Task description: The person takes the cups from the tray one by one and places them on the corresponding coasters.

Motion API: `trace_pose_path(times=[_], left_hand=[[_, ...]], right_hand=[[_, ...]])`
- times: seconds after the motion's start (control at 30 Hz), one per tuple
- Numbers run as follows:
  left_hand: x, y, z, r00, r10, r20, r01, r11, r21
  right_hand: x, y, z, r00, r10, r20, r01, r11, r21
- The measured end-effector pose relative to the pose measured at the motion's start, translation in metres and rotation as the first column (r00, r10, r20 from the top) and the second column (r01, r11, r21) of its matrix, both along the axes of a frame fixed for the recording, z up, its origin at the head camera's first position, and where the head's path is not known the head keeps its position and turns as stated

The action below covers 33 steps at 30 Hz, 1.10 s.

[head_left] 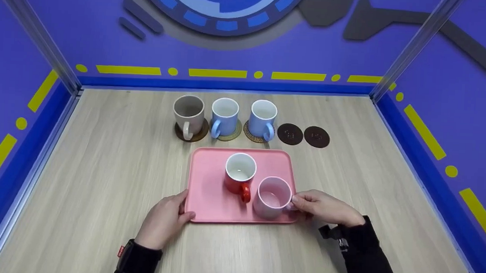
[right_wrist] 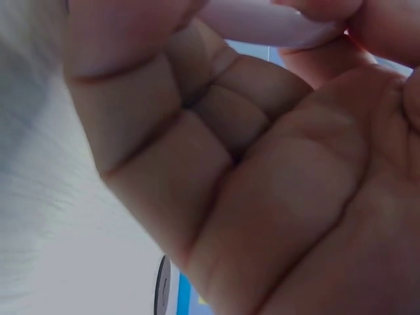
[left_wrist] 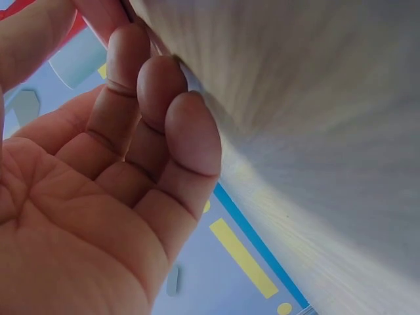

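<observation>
On a pink tray (head_left: 207, 206) stand a red mug (head_left: 233, 184) with a white inside and a pale pink mug (head_left: 266, 209) near the front right corner. My right hand (head_left: 326, 206) pinches the pink mug's handle between thumb and fingers. Up close in the right wrist view, the pale handle (right_wrist: 262, 23) shows among my curled fingers. At the front left corner my left hand (head_left: 163, 219) grips the tray, thumb over the rim and fingers along its side. The left wrist view shows those fingers (left_wrist: 190, 131) bent against the edge, close to the tabletop.
Behind the tray, a grey-beige mug (head_left: 189, 117) and two light blue mugs, one in the middle (head_left: 226, 123) and one to its right (head_left: 262, 123), stand on round coasters. Two dark coasters (head_left: 290, 134) lie bare beside them. Blue-purple panels (head_left: 222, 55) enclose the wooden table (head_left: 115, 147).
</observation>
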<state>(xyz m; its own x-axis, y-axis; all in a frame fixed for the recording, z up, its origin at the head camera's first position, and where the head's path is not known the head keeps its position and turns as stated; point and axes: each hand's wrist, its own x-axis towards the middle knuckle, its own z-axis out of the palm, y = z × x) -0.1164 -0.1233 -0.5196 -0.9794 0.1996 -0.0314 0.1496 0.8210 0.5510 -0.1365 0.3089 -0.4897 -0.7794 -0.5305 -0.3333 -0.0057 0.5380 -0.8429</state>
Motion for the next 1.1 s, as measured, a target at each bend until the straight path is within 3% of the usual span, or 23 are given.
trace_pose_path(times=[0.3, 0.57, 0.77, 0.93, 1.03, 1.1], left_hand=[[0.001, -0.001, 0.001, 0.999, 0.008, 0.043, -0.01, 0.999, 0.045], [0.0, -0.002, 0.0, 0.999, -0.002, 0.04, -0.001, 0.998, 0.065], [0.0, -0.002, -0.001, 0.999, -0.003, 0.034, 0.001, 0.998, 0.065], [0.0, -0.002, -0.001, 0.999, -0.003, 0.04, 0.001, 0.998, 0.065], [0.0, -0.002, 0.0, 0.999, 0.0, 0.049, -0.003, 0.998, 0.065], [0.0, -0.002, 0.0, 0.999, 0.001, 0.052, -0.005, 0.998, 0.065]], right_hand=[[-0.002, 0.001, -0.002, 0.999, 0.015, 0.041, -0.013, 0.999, -0.043], [-0.002, 0.01, 0.004, 0.996, 0.083, 0.038, -0.075, 0.982, -0.171], [0.0, 0.022, 0.011, 0.996, 0.076, 0.038, -0.063, 0.965, -0.255], [0.002, 0.031, 0.016, 0.998, 0.0, 0.059, 0.017, 0.958, -0.285], [0.001, 0.032, 0.018, 0.99, -0.112, 0.082, 0.131, 0.951, -0.279], [0.0, 0.03, 0.02, 0.974, -0.202, 0.103, 0.223, 0.932, -0.285]])
